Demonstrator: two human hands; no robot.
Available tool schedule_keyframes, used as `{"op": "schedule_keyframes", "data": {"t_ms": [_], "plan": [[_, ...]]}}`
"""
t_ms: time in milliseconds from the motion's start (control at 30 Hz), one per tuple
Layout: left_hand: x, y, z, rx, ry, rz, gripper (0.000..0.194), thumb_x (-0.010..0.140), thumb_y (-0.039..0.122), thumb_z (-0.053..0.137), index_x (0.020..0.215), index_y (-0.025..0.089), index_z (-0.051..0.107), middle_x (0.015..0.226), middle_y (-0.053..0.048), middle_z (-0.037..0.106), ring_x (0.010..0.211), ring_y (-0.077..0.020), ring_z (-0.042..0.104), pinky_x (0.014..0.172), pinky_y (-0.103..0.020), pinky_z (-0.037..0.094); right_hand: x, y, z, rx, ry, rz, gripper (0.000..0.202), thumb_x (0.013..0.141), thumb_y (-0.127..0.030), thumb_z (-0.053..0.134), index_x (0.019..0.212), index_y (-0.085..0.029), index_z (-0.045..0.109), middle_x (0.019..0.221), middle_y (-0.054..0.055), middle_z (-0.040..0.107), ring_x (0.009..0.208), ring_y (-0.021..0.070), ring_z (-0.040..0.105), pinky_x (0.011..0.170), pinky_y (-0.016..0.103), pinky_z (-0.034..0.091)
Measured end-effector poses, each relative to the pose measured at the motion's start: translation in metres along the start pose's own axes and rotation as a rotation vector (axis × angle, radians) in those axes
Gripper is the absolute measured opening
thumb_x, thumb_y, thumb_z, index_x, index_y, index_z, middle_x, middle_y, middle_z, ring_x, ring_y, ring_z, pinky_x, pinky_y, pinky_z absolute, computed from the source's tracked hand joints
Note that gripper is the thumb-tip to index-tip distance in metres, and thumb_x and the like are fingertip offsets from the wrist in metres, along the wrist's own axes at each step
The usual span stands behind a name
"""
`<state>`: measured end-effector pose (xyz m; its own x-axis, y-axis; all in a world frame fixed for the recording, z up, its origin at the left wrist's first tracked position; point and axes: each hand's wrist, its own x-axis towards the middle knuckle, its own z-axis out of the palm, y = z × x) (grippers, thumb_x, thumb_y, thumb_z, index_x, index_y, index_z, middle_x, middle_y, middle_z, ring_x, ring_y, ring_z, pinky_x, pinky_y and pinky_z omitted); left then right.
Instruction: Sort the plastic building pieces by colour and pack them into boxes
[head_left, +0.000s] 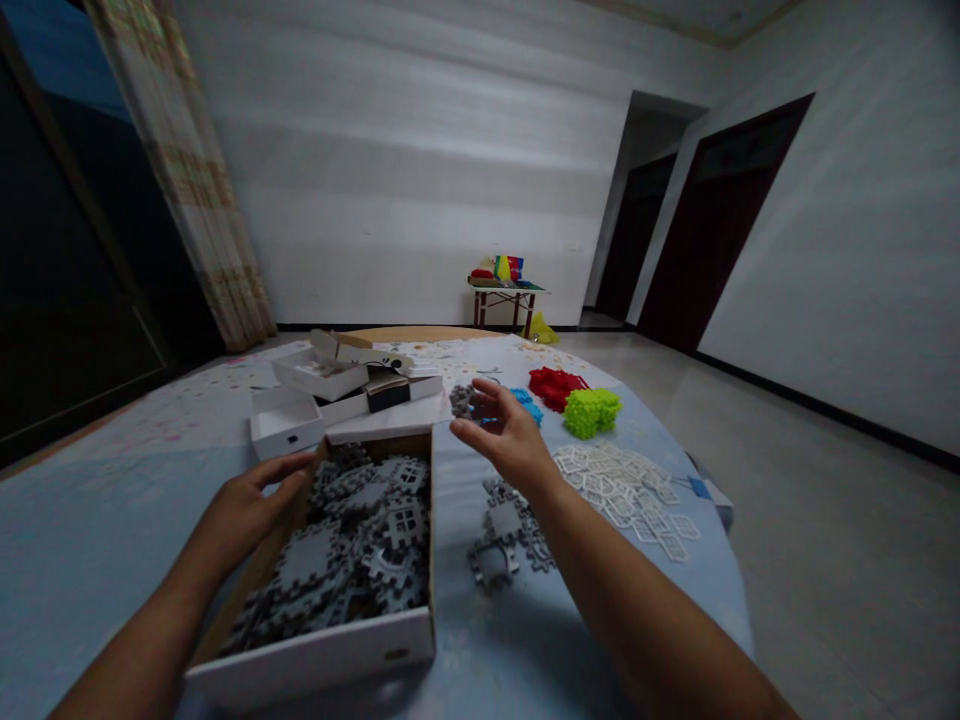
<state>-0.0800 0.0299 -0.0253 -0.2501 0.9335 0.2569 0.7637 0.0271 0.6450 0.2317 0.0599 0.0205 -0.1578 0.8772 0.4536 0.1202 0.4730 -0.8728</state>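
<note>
Grey pieces lie heaped in the open white box, which stands right in front of you on the cloth-covered bench. Your left hand lies along the box's left edge, fingers loosely bent at the rim; you cannot tell from this view whether it grips the wall. Your right hand is up to the right of the box, thumb and fingers parted, with a small grey stack just past the fingertips; whether they touch it, you cannot tell.

Some loose pieces lie between the box and your right forearm. Beyond that hand sit blue, red and green piles, with white frames spread nearer you. Several more boxes are jumbled behind the white box.
</note>
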Motion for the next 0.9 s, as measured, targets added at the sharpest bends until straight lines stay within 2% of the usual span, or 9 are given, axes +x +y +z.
{"op": "schedule_keyframes", "data": {"t_ms": [133,233,367,467,567,700,900], "plan": [[-0.001,0.004,-0.001,-0.008,-0.007,-0.004,0.057,0.066,0.056,0.049,0.103,0.016,0.068,0.1,-0.007,0.072,0.091,-0.0261,0.066,0.081,-0.031,0.051,-0.002,-0.024,0.02,-0.027,-0.208,-0.149,0.071,0.067,-0.044,0.071,0.129,-0.026,0.043,0.125,0.008,0.052,0.108,0.0189,0.054,0.088,0.036,0.048],[-0.001,0.006,-0.001,-0.005,-0.019,-0.036,0.059,0.065,0.055,0.049,0.104,0.016,0.068,0.096,-0.007,0.073,0.087,-0.0262,0.067,0.077,-0.031,0.052,-0.003,-0.018,0.018,-0.111,-0.329,-0.188,0.07,0.068,-0.046,0.071,0.13,-0.028,0.043,0.132,0.008,0.047,0.116,0.0198,0.049,0.093,0.036,0.045],[0.002,0.002,0.0,0.0,-0.011,-0.023,0.058,0.065,0.055,0.05,0.104,0.017,0.068,0.096,-0.007,0.073,0.089,-0.027,0.067,0.079,-0.032,0.052,-0.003,0.012,-0.016,-0.284,-0.353,-0.008,0.059,0.074,-0.048,0.064,0.125,-0.023,0.05,0.128,0.009,0.053,0.115,0.0214,0.05,0.094,0.038,0.043],[0.003,-0.001,0.001,0.015,-0.008,-0.026,0.057,0.066,0.055,0.049,0.105,0.017,0.067,0.098,-0.007,0.073,0.089,-0.027,0.067,0.083,-0.034,0.05,-0.008,0.035,-0.046,-0.576,-0.45,0.13,0.072,0.066,-0.053,0.069,0.127,-0.02,0.051,0.13,0.013,0.051,0.122,0.0279,0.044,0.102,0.044,0.034],[0.004,-0.002,0.001,0.016,-0.015,-0.039,0.057,0.066,0.054,0.05,0.106,0.016,0.067,0.1,-0.007,0.072,0.09,-0.0269,0.066,0.085,-0.033,0.049,-0.017,0.053,-0.063,-0.779,-0.558,0.234,0.09,0.055,-0.059,0.073,0.132,-0.022,0.046,0.138,0.014,0.042,0.126,0.0347,0.037,0.104,0.05,0.028],[0.004,-0.005,0.001,-0.002,-0.011,-0.036,0.057,0.066,0.055,0.051,0.105,0.017,0.067,0.099,-0.007,0.072,0.091,-0.027,0.066,0.082,-0.033,0.05,-0.024,0.065,-0.064,-0.832,-0.668,0.283,0.1,0.046,-0.061,0.076,0.134,-0.026,0.043,0.142,0.013,0.037,0.128,0.0372,0.033,0.104,0.051,0.025],[0.005,-0.006,0.002,-0.021,-0.028,-0.067,0.061,0.063,0.058,0.05,0.107,0.018,0.066,0.098,-0.007,0.073,0.088,-0.0261,0.067,0.086,-0.035,0.049,-0.02,0.071,-0.052,-0.795,-0.679,0.229,0.074,0.056,-0.05,0.075,0.122,-0.023,0.055,0.125,0.012,0.05,0.116,0.031,0.044,0.098,0.042,0.035]]}}
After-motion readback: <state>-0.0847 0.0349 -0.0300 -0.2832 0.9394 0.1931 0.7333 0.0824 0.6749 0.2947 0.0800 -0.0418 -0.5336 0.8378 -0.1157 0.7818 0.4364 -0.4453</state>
